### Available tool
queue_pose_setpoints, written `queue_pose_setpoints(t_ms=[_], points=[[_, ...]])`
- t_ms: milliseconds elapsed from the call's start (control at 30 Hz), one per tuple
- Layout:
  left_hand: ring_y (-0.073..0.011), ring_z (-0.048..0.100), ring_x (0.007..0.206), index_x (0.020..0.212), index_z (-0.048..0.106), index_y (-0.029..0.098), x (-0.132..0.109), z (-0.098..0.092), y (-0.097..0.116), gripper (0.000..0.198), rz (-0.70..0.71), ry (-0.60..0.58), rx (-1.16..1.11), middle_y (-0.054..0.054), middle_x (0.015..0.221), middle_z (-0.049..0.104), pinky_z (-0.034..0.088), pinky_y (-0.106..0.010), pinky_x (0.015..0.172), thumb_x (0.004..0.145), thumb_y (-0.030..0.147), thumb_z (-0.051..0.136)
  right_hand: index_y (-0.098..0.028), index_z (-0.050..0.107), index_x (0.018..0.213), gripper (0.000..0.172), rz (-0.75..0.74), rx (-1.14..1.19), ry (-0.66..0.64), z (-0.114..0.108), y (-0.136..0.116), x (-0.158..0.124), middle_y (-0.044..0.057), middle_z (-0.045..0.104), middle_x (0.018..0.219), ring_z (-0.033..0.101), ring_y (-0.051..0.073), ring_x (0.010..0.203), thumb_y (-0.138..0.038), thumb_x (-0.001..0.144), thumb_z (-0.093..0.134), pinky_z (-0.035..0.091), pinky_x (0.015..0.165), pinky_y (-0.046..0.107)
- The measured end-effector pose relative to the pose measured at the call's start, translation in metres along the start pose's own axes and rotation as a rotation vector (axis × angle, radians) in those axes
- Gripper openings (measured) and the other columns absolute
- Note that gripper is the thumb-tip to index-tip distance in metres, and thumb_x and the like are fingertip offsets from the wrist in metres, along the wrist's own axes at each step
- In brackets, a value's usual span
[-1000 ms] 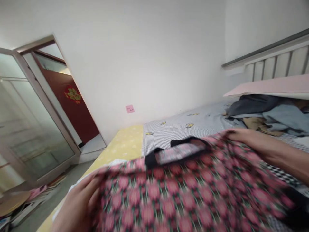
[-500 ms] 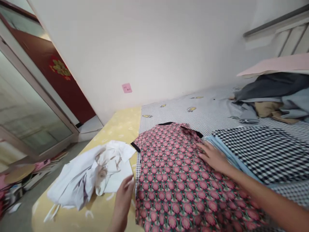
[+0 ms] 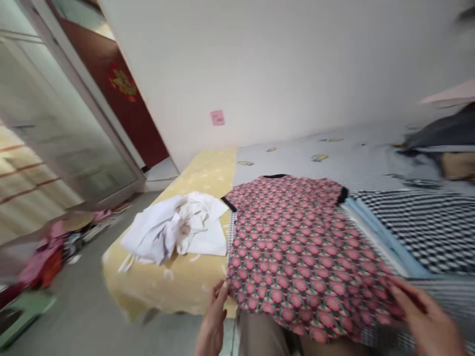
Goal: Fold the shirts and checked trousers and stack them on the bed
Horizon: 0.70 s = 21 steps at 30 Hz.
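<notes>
A pink floral short-sleeved shirt [image 3: 285, 242] with black neck and cuff trim lies spread on the bed, collar toward the wall and hem toward me. My left hand [image 3: 214, 316] is at its lower left edge, the fingers pinched together on the cloth. At the lower right corner, my right hand [image 3: 426, 314], blurred by motion, has its thumb and fingers closed on the fabric. Both sleeves lie out to the sides. Left of the shirt sits a crumpled heap of white clothes [image 3: 156, 230].
A black-and-white checked cloth [image 3: 438, 222] and a light blue folded cloth [image 3: 386, 237] lie right of the shirt. Dark and tan clothes [image 3: 454, 133] are piled farther right. The yellow bed cover [image 3: 178, 282] ends above the floor; a green stool [image 3: 27, 314] stands lower left.
My right hand has moved from the right sleeve area down to the lower right corner. The right sleeve, folded in before, now lies outward. My left hand has come to the hem's left edge.
</notes>
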<state>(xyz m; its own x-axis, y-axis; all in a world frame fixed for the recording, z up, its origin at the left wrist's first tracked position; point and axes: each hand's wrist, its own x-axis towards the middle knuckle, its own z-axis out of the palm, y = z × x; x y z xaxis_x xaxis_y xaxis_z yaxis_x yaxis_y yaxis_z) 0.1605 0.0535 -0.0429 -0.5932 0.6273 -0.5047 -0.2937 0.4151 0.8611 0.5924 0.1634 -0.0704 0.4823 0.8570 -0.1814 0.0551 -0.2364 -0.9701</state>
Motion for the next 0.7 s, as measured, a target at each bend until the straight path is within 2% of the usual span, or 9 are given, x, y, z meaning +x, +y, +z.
queue_pose_setpoints(t_ms=[100, 167, 233, 400, 533, 633, 700], points=[[-0.0298, 0.068, 0.120, 0.102, 0.067, 0.026, 0.006, 0.011, 0.010, 0.038, -0.034, -0.088, -0.003, -0.009, 0.115, 0.077, 0.048, -0.045, 0.103, 0.078, 0.055, 0.069, -0.030, 0.060, 0.090, 0.051, 0.250, 0.246, 0.180, -0.011, 0.012, -0.014, 0.006, 0.072, 0.094, 0.069, 0.030, 0.088, -0.050, 0.046, 0.078, 0.055, 0.062, 0.038], [-0.0264, 0.071, 0.113, 0.100, 0.070, 0.024, 0.014, 0.016, 0.019, 0.032, -0.121, -0.161, -0.090, -0.008, 0.111, 0.079, 0.053, -0.037, 0.096, 0.073, 0.040, 0.077, -0.028, 0.060, 0.088, 0.054, 0.352, 0.321, 0.127, -0.012, 0.015, -0.018, 0.002, 0.073, 0.090, 0.070, 0.027, 0.087, -0.051, 0.044, 0.082, 0.054, 0.066, 0.034], [-0.0260, 0.073, 0.110, 0.100, 0.072, 0.021, 0.020, 0.022, 0.028, 0.031, -0.174, -0.231, -0.191, -0.009, 0.111, 0.080, 0.057, -0.034, 0.090, 0.070, 0.029, 0.079, -0.029, 0.062, 0.091, 0.057, 0.404, 0.400, 0.010, -0.009, 0.014, -0.020, 0.001, 0.076, 0.096, 0.070, 0.024, 0.087, -0.056, 0.047, 0.086, 0.056, 0.072, 0.035], [-0.0339, 0.074, 0.111, 0.104, 0.074, 0.017, 0.012, 0.024, 0.045, 0.037, -0.181, -0.292, -0.387, -0.013, 0.107, 0.081, 0.061, -0.045, 0.093, 0.068, 0.023, 0.078, -0.031, 0.066, 0.096, 0.053, 0.419, 0.534, -0.202, 0.010, 0.004, -0.032, -0.001, 0.078, 0.111, 0.073, 0.021, 0.088, -0.048, 0.053, 0.092, 0.060, 0.084, 0.037], [-0.0372, 0.070, 0.118, 0.107, 0.075, 0.017, -0.007, 0.013, 0.054, 0.047, -0.148, -0.364, -0.445, -0.014, 0.110, 0.081, 0.061, -0.047, 0.098, 0.063, 0.027, 0.085, -0.026, 0.071, 0.088, 0.041, 0.400, 0.525, -0.359, 0.022, -0.017, -0.042, 0.006, 0.081, 0.100, 0.076, 0.030, 0.100, -0.042, 0.056, 0.091, 0.062, 0.087, 0.041], [-0.0390, 0.071, 0.116, 0.103, 0.075, 0.019, -0.024, 0.007, 0.059, 0.047, -0.039, -0.322, -0.463, -0.012, 0.108, 0.081, 0.061, -0.049, 0.097, 0.059, 0.030, 0.088, -0.024, 0.074, 0.090, 0.043, 0.335, 0.511, -0.432, 0.024, -0.040, -0.047, 0.010, 0.082, 0.099, 0.073, 0.036, 0.110, -0.043, 0.056, 0.090, 0.062, 0.094, 0.046], [-0.0389, 0.071, 0.115, 0.102, 0.075, 0.020, -0.032, 0.002, 0.062, 0.046, 0.000, -0.282, -0.468, -0.012, 0.109, 0.081, 0.062, -0.049, 0.095, 0.060, 0.031, 0.087, -0.022, 0.076, 0.100, 0.050, 0.319, 0.491, -0.481, 0.020, -0.049, -0.047, 0.012, 0.081, 0.105, 0.071, 0.038, 0.115, -0.046, 0.058, 0.088, 0.061, 0.097, 0.050]])
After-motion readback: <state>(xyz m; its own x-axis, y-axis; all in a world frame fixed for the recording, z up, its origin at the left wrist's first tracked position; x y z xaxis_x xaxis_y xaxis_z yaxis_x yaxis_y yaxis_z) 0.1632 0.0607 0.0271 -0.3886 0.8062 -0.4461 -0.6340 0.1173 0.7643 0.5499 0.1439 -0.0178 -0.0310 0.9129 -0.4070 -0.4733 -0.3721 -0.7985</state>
